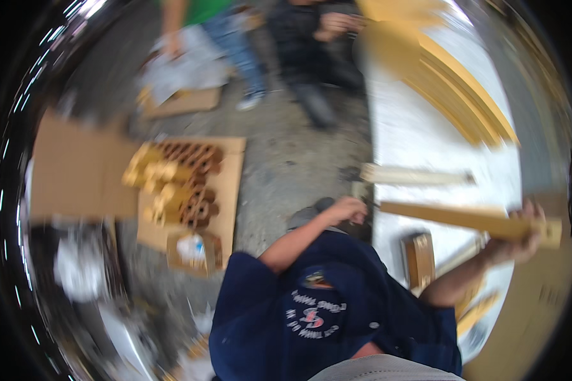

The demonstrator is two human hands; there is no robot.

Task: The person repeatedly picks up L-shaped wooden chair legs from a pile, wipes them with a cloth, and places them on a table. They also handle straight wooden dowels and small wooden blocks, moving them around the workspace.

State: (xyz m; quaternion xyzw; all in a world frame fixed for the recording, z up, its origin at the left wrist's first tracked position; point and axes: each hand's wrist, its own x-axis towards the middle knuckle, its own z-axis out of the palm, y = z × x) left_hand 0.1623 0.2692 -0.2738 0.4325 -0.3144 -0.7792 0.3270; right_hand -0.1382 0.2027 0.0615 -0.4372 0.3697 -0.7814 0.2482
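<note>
2 bare hands: right hand (524, 238) reached out sideways, fingers wrapped around 1 long yellow bar (451, 216) near its right end; bar spans across the white table (419, 149). Left hand (348, 210) curled near bar's left end; its grip: cannot tell.

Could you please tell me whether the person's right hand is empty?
No, the right hand grips the long yellow bar near one end.
</note>
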